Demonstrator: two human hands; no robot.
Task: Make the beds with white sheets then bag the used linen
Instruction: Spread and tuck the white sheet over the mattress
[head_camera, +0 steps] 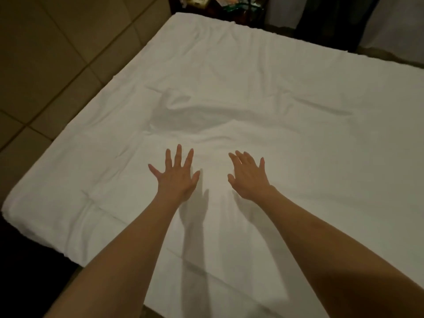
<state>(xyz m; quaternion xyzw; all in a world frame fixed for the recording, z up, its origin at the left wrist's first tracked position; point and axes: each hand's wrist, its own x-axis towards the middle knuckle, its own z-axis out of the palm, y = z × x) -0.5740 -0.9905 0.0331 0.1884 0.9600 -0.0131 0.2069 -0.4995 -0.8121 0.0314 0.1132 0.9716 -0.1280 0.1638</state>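
A white sheet (263, 88) covers the bed and fills most of the head view. It lies fairly flat, with a ridge of wrinkles across the middle just beyond my fingers. My left hand (176, 177) is palm down on the sheet with its fingers spread wide. My right hand (249, 177) is beside it, a hand's width to the right, palm down with straight fingers, on or just above the cloth. Neither hand holds anything. Both bare forearms reach in from the bottom edge.
A beige tiled floor (46, 65) runs along the bed's left side. At the head of the bed a dark bedside table (218, 10) holds several small items. A dark curtain or wall (332, 21) stands at the back right.
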